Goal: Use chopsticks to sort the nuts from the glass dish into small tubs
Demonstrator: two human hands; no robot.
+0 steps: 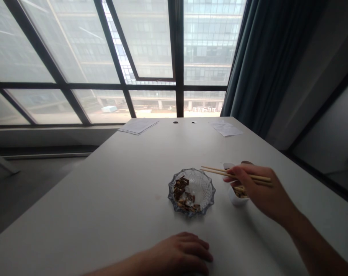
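My right hand [258,188] grips a pair of wooden chopsticks [219,171], their tips pointing left near the far right rim of a glass bowl [212,191]. Nothing shows between the tips. Small brown pieces [181,186] lie along the bowl's left and near side; their kind is too small to tell. Under my right hand stands a white cup [237,200] with light tan pieces in it. Behind the hand, other small containers [228,166] are partly hidden. My left hand [188,251] rests on the table in front of the bowl, fingers loosely stretched out, holding nothing.
The white table [119,195] runs back toward a large window [153,42]. Papers lie at its far left [139,125] and a crumpled sheet [226,128] at its far right. Two round holes sit near the far edge. A dark curtain [257,57] hangs on the right.
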